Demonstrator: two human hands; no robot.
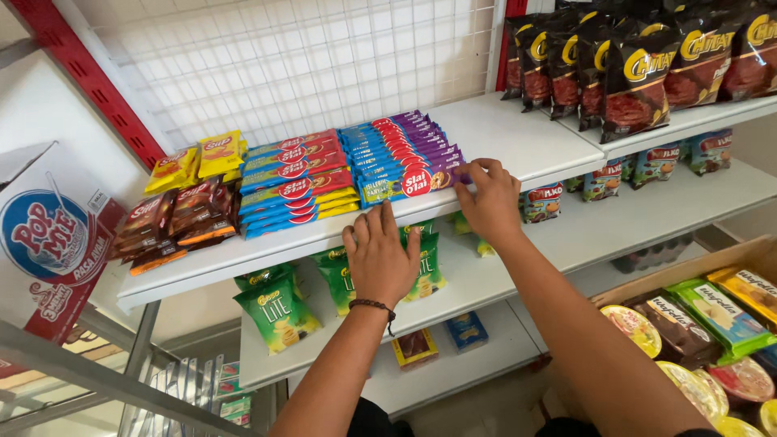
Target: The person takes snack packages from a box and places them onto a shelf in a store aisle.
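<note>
Facing a stocked snack shelf, both hands at the front row

I see a white top shelf (518, 137) backed by white wire mesh (283, 65) and framed by a red upright (89, 77). My left hand (379, 257) lies flat against the front edge of that shelf, fingers spread, its grip wide and holding nothing. A dark bead bracelet (374, 306) circles its wrist. My right hand (490, 202) is just beside it to the right, its fingertips pinched on the end of the front blue-and-purple biscuit pack (409, 182), which lies at the shelf's front edge in a tight row of like packs.

To the left of that row sit red, blue and yellow biscuit packs (295, 182), then brown wafer packs (174, 214) and yellow packs (198, 158). Below, a second shelf carries green chip bags (279, 311); a lower one holds small boxes (441, 340). To the right, dark chip bags (639, 77) stand on a neighbouring shelf. An open cardboard carton (696, 267) at lower right holds wafer packs and cup noodles. A white noodle carton (48, 243) stands at far left.
</note>
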